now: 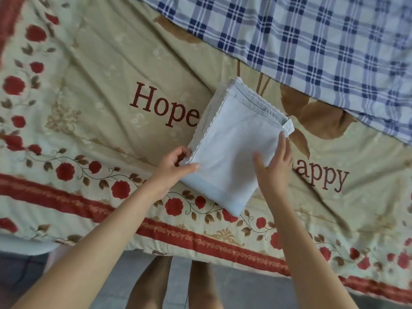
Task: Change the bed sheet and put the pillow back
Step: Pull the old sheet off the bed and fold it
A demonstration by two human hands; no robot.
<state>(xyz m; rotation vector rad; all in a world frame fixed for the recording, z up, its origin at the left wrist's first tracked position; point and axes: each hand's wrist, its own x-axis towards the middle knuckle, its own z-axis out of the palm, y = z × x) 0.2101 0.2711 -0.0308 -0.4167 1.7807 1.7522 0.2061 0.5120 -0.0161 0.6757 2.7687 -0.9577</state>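
A cream floral sheet (93,70) covers the bed from the left edge across, with red roses, red border bands and the words "Hope" and "Happy" printed in dark red. At its middle lies a folded sheet (229,130), pale blue and folded into a thick rectangle. It has a scalloped trim along its left side and a stitched hem at the far end, and it partly covers the lettering. The left hand (172,168) grips the folded sheet's near-left edge, thumb laid on top and fingers curled at the side, seemingly among the layers, though they are blurred. The right hand (274,166) rests flat on the sheet's right side, fingers straight and spread. A blue plaid cloth (312,41) overlaps the floral sheet at the far right.
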